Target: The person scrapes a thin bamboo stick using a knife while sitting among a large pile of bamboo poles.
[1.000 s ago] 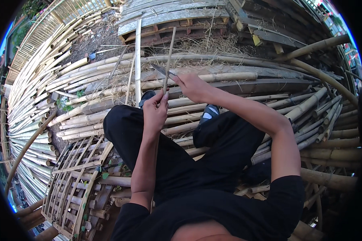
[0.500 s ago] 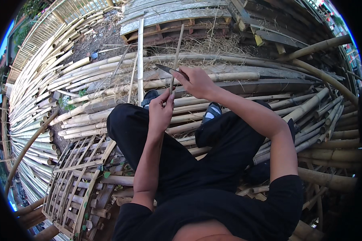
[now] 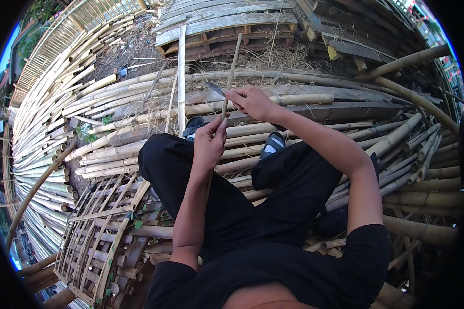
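My left hand (image 3: 210, 142) is closed round a thin bamboo strip (image 3: 234, 62), which slants up and away from me. The strip's lower part runs back along my left forearm. In my right hand (image 3: 250, 104) is a knife (image 3: 215, 88); its dark blade points to the upper left and lies across the strip, just above my left fingers. The knife's handle is hidden inside my right fist. Both hands are close together, above and beyond my bent knees.
Long bamboo poles (image 3: 304, 98) lie across the ground before me, with more stacked at left (image 3: 41, 175). A wooden pallet (image 3: 227, 26) stands at the far side. A pale flat strip (image 3: 181, 77) leans upright beyond my left knee. A woven bamboo frame (image 3: 95, 242) is at lower left.
Both hands have shifted slightly to the right with the bamboo strip and knife. The blade has turned a little and looks lighter. Both grips stay the same.
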Tool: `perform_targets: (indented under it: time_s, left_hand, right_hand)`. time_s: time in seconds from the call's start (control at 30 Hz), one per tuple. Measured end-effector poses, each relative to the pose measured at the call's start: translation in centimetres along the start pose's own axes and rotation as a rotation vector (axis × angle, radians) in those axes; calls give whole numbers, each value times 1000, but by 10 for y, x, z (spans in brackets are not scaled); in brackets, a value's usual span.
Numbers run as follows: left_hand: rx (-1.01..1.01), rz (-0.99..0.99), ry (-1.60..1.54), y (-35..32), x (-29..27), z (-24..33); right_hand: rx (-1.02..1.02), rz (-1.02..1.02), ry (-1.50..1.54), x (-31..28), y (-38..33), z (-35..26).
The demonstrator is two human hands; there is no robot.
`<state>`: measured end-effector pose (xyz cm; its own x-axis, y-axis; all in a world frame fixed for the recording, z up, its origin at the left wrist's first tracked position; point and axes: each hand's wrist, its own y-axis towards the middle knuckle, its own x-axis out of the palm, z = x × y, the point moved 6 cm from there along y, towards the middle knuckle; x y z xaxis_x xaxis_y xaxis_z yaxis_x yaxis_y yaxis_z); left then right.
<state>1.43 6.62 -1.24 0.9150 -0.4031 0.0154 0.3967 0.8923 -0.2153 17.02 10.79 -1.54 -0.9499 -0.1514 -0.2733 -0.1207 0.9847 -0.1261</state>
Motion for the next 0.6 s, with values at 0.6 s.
perform_targets:
  time_s: [0.6]
  left_hand:
    - [-17,34,-6,1,0,-4]
  right_hand:
    - [-338,81,-478,-1,-12,-29]
